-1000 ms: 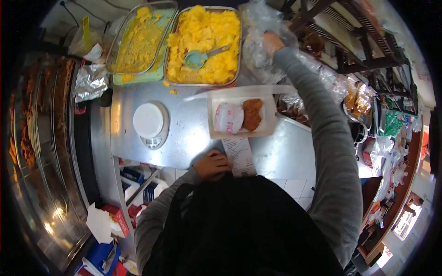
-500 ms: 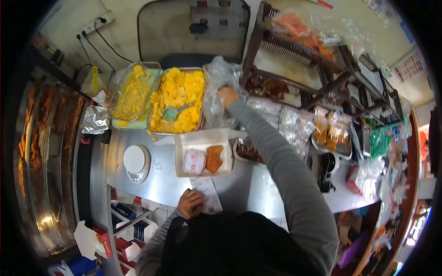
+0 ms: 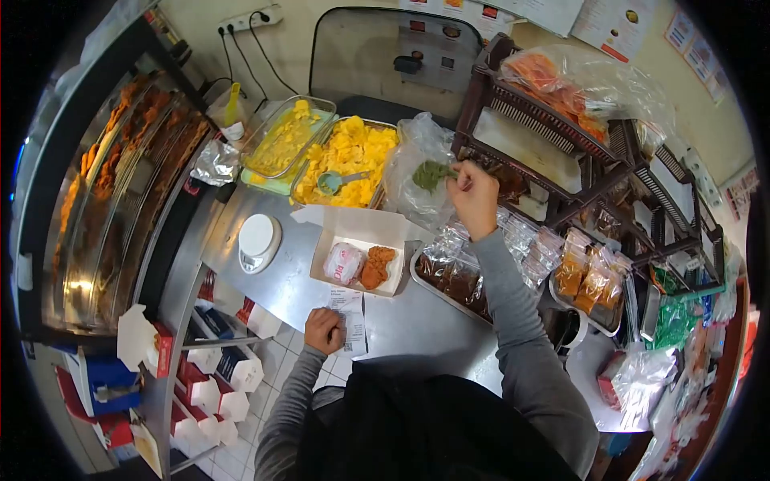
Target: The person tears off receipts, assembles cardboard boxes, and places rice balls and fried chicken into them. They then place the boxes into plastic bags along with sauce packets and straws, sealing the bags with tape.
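My right hand (image 3: 475, 199) pinches a small bunch of green leaves (image 3: 431, 175) above a clear plastic bag (image 3: 417, 152). The leaves' exact kind cannot be made out. At the counter's front edge my left hand (image 3: 323, 329) is closed, its curled fingers at the edge of a printed receipt (image 3: 353, 325). Just beyond the receipt stands an open white carton (image 3: 383, 224). Inside it lie a wrapped round item (image 3: 343, 263) with red print and a piece of fried chicken (image 3: 376, 268), side by side.
Left of the carton sits a white kitchen scale (image 3: 258, 240). A tray of yellow food (image 3: 353, 148) holds a scoop (image 3: 330, 183). Packed sachets fill a metal tray (image 3: 417, 276) at right, below dark plastic racks (image 3: 525, 180). A glass food warmer (image 3: 104, 208) stands far left.
My right hand has come up out of the plastic bag with the green leaves now showing in its fingers. My left hand stays by the receipt. The view has shifted.
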A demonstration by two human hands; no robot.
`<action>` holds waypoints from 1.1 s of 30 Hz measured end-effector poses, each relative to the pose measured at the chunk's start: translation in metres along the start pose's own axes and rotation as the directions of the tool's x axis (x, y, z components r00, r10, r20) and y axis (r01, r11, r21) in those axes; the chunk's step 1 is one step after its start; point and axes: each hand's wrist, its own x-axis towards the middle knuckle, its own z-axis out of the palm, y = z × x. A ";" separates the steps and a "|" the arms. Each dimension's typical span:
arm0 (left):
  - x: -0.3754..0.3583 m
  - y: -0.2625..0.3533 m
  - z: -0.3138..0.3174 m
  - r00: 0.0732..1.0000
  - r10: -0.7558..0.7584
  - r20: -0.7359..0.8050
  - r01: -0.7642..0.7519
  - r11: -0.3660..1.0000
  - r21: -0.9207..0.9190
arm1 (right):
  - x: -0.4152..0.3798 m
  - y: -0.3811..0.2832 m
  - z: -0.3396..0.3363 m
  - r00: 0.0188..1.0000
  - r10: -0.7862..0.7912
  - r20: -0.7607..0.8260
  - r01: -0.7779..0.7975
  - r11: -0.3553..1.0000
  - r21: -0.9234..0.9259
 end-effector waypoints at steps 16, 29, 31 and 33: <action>-0.001 0.001 0.003 1.000 0.019 -0.016 -0.017 0.997 0.078 | -0.061 -0.072 0.012 0.827 -0.562 0.003 0.555 0.817 -0.157; -0.004 -0.002 0.005 1.000 0.023 -0.017 -0.021 0.995 0.097 | -0.003 0.142 -0.029 0.979 0.149 -0.142 -0.195 0.457 -0.868; -0.003 -0.002 0.005 1.000 0.017 -0.023 -0.015 0.996 0.091 | 0.003 0.142 -0.028 0.981 0.173 -0.091 -0.163 0.465 -0.870; -0.004 0.001 0.005 1.000 0.009 -0.027 -0.006 0.996 0.091 | 0.005 0.146 -0.027 0.981 0.186 -0.054 -0.138 0.476 -0.868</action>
